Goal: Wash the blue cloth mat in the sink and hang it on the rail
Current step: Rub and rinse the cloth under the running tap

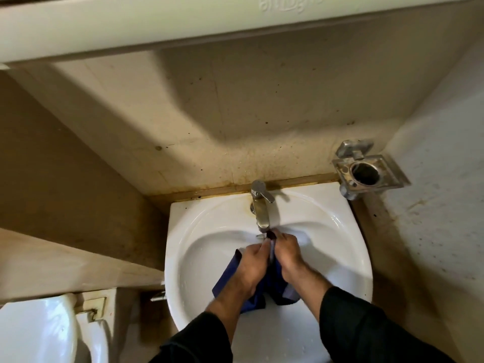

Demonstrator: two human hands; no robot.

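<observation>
The blue cloth mat [227, 277] is bunched in the white sink [204, 226], hanging down between my two hands. My left hand [252, 263] grips the cloth from the left and my right hand [288, 254] grips it from the right, knuckles close together. The top of the cloth sits just under the spout of the metal tap [260, 205]. Most of the mat is hidden beneath my hands and wrists. No rail is in view.
A square metal holder [366, 171] is fixed to the wall at the sink's right. A white toilet [39, 334] stands at the lower left. A white shelf edge [183, 19] overhangs at the top. Stained tiled walls close in on both sides.
</observation>
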